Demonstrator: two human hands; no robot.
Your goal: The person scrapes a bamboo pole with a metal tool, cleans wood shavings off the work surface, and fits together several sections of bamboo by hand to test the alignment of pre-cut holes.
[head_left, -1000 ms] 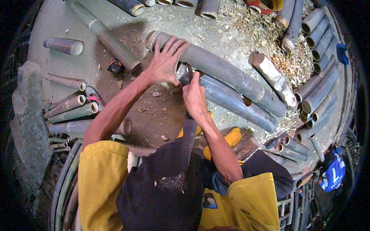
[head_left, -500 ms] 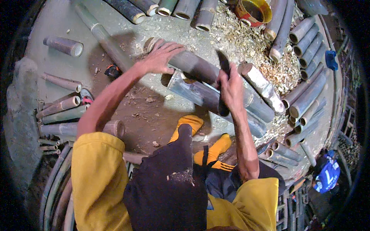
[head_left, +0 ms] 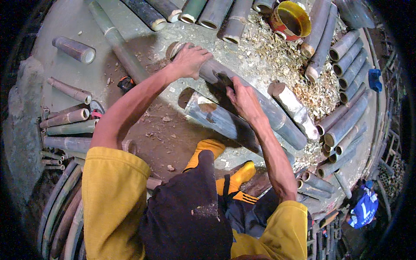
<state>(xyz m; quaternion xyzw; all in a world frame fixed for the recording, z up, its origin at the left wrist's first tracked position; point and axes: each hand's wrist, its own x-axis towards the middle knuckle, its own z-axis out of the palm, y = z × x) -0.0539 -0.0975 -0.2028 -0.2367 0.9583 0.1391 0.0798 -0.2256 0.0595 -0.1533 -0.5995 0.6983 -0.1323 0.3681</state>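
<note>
Bamboo tube [head_left: 275, 112] lies approx. mid-scene, far left to near right. Left hand [head_left: 190, 60]: fingers curled round its far-left part; right hand [head_left: 246, 99]: fingers tight on dark tool [head_left: 223, 79], contact w/ tube unclear. 2nd tube [head_left: 221, 122] w/ hole just nearer.

Small white lettering [head_left: 368, 219] and a large white character [head_left: 367, 211] stand on blue cloth [head_left: 359, 216], lower right.

A long, rounded grey bamboo tube [head_left: 274, 112] slanted from far left to near right; a dark blade [head_left: 223, 79], partly hidden, showed against its side.
</note>
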